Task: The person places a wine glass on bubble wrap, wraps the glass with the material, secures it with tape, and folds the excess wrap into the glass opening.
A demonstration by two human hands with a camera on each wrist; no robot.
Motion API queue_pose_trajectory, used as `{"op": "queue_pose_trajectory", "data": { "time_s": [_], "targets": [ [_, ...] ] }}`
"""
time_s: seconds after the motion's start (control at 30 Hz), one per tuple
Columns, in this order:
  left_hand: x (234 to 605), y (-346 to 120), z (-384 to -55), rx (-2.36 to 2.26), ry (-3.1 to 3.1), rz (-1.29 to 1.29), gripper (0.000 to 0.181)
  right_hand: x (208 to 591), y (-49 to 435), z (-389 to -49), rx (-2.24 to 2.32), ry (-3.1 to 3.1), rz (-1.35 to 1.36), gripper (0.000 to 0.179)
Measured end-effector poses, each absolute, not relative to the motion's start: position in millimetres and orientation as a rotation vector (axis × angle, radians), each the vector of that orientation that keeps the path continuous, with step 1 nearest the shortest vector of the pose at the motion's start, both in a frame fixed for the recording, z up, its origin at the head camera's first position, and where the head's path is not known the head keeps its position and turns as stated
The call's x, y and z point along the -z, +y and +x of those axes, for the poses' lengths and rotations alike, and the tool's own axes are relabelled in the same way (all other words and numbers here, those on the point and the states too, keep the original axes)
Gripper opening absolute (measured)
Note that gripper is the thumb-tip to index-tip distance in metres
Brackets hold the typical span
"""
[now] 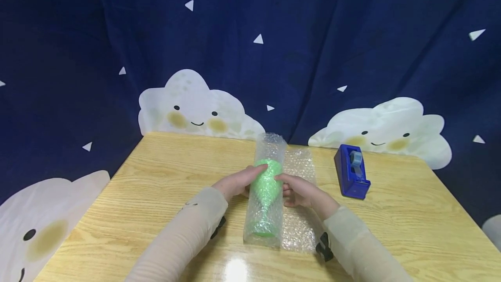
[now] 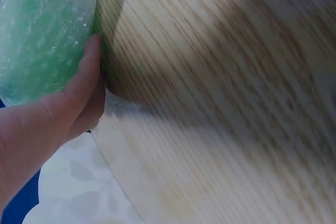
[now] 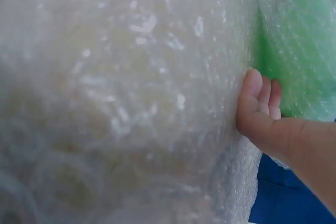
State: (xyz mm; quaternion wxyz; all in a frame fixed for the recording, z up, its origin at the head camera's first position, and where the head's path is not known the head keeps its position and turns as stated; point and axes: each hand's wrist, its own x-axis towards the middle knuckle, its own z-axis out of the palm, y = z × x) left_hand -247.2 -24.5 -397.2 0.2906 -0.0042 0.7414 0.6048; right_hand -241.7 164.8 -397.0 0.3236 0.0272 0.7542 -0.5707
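Note:
A bright green goblet-shaped thing (image 1: 266, 186) lies inside a roll of clear bubble wrap (image 1: 270, 142); it narrows to a stem and widens again at the near end. My left hand (image 1: 240, 182) holds the roll from its left side, one digit reaching over the top. From the right side my right hand (image 1: 300, 193) holds the same roll, one digit on top and the other fingers curled at its side. In the left wrist view, fingers (image 2: 86, 85) lie along the wrapped green side. Fingers (image 3: 257, 95) touch the wrap's edge in the right wrist view.
A loose flap of bubble wrap (image 1: 299, 225) spreads flat to the right of the roll. A blue tape dispenser (image 1: 352, 173) with a tape roll stands farther right on the wooden table (image 1: 168, 173). A dark blue curtain (image 1: 235, 34) with clouds hangs behind the table.

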Motion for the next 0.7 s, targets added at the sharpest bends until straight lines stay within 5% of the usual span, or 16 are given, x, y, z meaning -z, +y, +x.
{"op": "queue_pose_trajectory", "data": {
  "time_s": [0.27, 0.7],
  "targets": [
    [397, -26, -249, -1.614, 1.973, 0.010, 0.058, 397, 161, -242, 1.489, 1.962, 0.070, 0.025],
    [398, -26, -245, -1.545, 1.991, 0.079, 0.069, 401, 171, -246, 1.513, 1.898, 0.050, 0.030]
  ]
}}
